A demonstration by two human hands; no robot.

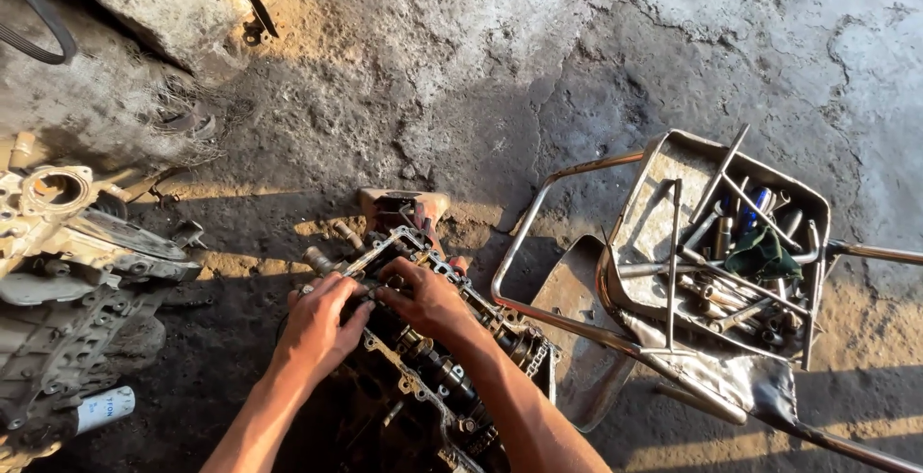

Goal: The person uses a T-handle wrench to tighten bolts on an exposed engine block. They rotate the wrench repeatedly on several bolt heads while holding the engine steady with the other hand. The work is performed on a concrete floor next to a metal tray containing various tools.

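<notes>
A dark, greasy engine cylinder head (452, 367) lies on the dirt floor, its camshaft and a timing chain showing along the top. My left hand (322, 319) rests on its upper left end, fingers curled down on the metal. My right hand (428, 300) lies beside it, fingers bent over the same end. The two hands almost touch. Whether either holds a small part is hidden by the fingers.
A battered metal tray (635, 242) full of sockets, wrenches and extension bars sits on a tubular frame (538, 204) at the right. A pale engine casing (67, 261) lies at the left, with a white canister (104, 408) below it. A concrete slab (163, 2) lies top left.
</notes>
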